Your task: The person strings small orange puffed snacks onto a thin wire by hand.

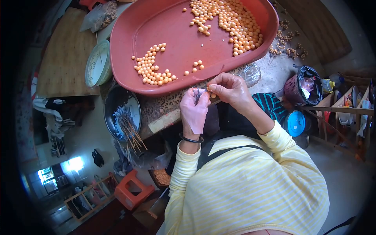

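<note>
My left hand (194,111) is closed in front of the tub's near rim, with a dark band on its wrist. Something thin and dark shows between its fingers, too small to name. Close against it, my right hand (233,92) pinches a small orange ball (212,95) between thumb and fingertips; the fingers partly hide it. Just beyond both hands lies a large red plastic tub (176,43). Many orange balls (243,33) are heaped at its right end, and a smaller cluster (150,68) rests at its near left.
Left of the tub stand a green-white bowl (98,64) and a dark basin (111,117) with a bundle of thin sticks (127,123). Bunches of small balls on stems (291,51) lie at right, near a bin with a black bag (309,84). An orange stool (133,190) is below left.
</note>
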{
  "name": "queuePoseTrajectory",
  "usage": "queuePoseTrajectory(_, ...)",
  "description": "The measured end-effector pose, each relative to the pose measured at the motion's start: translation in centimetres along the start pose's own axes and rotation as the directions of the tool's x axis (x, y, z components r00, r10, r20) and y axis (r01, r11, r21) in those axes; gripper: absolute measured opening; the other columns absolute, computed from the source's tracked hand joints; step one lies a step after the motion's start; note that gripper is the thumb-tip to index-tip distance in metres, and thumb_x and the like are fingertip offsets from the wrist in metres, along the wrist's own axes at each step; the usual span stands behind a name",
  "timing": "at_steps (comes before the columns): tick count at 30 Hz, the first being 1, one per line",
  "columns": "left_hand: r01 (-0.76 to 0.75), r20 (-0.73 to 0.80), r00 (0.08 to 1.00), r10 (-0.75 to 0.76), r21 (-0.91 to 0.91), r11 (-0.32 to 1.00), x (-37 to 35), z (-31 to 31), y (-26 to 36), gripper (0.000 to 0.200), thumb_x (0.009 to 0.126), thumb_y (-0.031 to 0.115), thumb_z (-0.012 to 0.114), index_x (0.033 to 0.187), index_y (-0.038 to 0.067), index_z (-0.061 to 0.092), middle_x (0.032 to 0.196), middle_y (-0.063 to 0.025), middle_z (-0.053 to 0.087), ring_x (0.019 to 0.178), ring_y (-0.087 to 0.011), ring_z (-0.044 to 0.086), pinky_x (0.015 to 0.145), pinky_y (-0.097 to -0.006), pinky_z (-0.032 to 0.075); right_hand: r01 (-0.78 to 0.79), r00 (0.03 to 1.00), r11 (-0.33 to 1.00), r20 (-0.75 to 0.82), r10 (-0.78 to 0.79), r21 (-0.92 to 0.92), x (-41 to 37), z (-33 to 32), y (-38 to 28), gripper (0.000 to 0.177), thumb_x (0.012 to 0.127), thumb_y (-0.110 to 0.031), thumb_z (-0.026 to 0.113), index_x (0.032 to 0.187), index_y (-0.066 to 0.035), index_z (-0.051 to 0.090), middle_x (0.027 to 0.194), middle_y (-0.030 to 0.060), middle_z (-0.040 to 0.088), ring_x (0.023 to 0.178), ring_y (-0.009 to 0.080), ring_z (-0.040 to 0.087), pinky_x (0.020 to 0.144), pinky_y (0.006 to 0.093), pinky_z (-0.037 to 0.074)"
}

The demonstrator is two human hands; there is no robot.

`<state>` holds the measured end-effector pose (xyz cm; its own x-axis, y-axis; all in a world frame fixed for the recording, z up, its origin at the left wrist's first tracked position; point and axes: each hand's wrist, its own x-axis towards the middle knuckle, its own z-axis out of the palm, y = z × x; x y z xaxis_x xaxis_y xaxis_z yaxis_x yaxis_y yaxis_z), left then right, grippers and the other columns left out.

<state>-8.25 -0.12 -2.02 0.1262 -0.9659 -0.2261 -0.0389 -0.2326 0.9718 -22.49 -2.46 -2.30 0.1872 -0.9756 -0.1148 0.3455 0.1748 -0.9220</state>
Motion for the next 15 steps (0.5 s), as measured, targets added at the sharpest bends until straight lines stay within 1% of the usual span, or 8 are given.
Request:
queuePoseTrajectory(3, -0.056, 0.014, 0.998, 0.055, 0.017, 0.998, 0.1, 0.0, -0.4, 0.006, 0.086, 0.006, 0.057, 0.090, 0.002, 0.056, 0.068, -0.0032, 0.057, 0.053, -0.0052, 0.045, 0.045, -0.0157, 0.033, -0.077, 0.996, 0.994, 0.046, 0.074, 0.082, 0.0, -0.2, -0.2, 0.006, 0.086, -0.006, 0.064, 0.090, -0.002, 0.065, 0.073, 0.0032, 0.063, 0.060, 0.0056, 0.053, 0.053, 0.0143, 0.041)
queuePoseTrajectory(4, -0.055, 0.014, 0.998, 0.055, 0.016, 0.998, 0.0, 0.0, -0.3, 0.006, 0.086, 0.006, 0.057, 0.090, 0.002, 0.056, 0.068, -0.0032, 0.057, 0.053, -0.0052, 0.045, 0.045, -0.0157, 0.033, -0.078, 0.996, 0.994, 0.045, 0.074, 0.081, 0.0, -0.2, -0.1, 0.006, 0.086, -0.006, 0.064, 0.090, -0.002, 0.065, 0.073, 0.0032, 0.063, 0.060, 0.0056, 0.053, 0.053, 0.0143, 0.041)
queuePoseTrajectory(8, -0.053, -0.014, 0.998, 0.053, -0.021, 0.998, -0.1, -0.2, -0.3, 0.005, 0.086, 0.006, 0.057, 0.090, 0.002, 0.056, 0.068, -0.0030, 0.056, 0.053, -0.0051, 0.044, 0.045, -0.0158, 0.033, 0.098, 0.995, 0.995, 0.040, -0.096, -0.034, 0.1, 0.4, 1.4, 0.005, 0.085, -0.004, 0.063, 0.090, -0.001, 0.064, 0.075, 0.0036, 0.063, 0.064, 0.0071, 0.055, 0.058, 0.0164, 0.045)
queuePoseTrajectory(11, -0.040, 0.006, 0.999, 0.041, -0.047, 0.998, 0.2, -0.9, -0.3, 0.005, 0.086, 0.006, 0.057, 0.090, 0.003, 0.056, 0.067, -0.0029, 0.056, 0.053, -0.0050, 0.044, 0.044, -0.0158, 0.033, 0.091, 0.994, 0.994, 0.065, -0.088, -0.053, 0.6, 0.7, 1.6, 0.004, 0.085, -0.002, 0.062, 0.088, -0.001, 0.064, 0.074, 0.0041, 0.063, 0.064, 0.0076, 0.056, 0.057, 0.0175, 0.047)
queuePoseTrajectory(13, 0.003, 0.009, 1.000, -0.003, -0.017, 1.000, 0.1, -1.3, -0.2, 0.005, 0.087, 0.006, 0.057, 0.091, 0.003, 0.056, 0.070, -0.0035, 0.057, 0.052, -0.0051, 0.043, 0.044, -0.0159, 0.033, 0.081, 0.993, 0.994, 0.086, -0.075, -0.072, 0.5, 0.9, 1.6, 0.003, 0.084, 0.000, 0.061, 0.086, 0.000, 0.063, 0.074, 0.0047, 0.063, 0.064, 0.0082, 0.056, 0.057, 0.0186, 0.049)
queuePoseTrajectory(15, 0.000, 0.022, 1.000, 0.002, -0.059, 0.998, 0.6, -1.4, -0.3, 0.005, 0.087, 0.006, 0.057, 0.091, 0.003, 0.056, 0.071, -0.0037, 0.057, 0.053, -0.0055, 0.044, 0.045, -0.0160, 0.034, 0.091, 0.994, 0.993, 0.067, -0.086, -0.081, 0.7, 1.1, 1.5, 0.003, 0.085, -0.001, 0.061, 0.087, 0.000, 0.063, 0.074, 0.0044, 0.063, 0.064, 0.0079, 0.056, 0.057, 0.0183, 0.048)
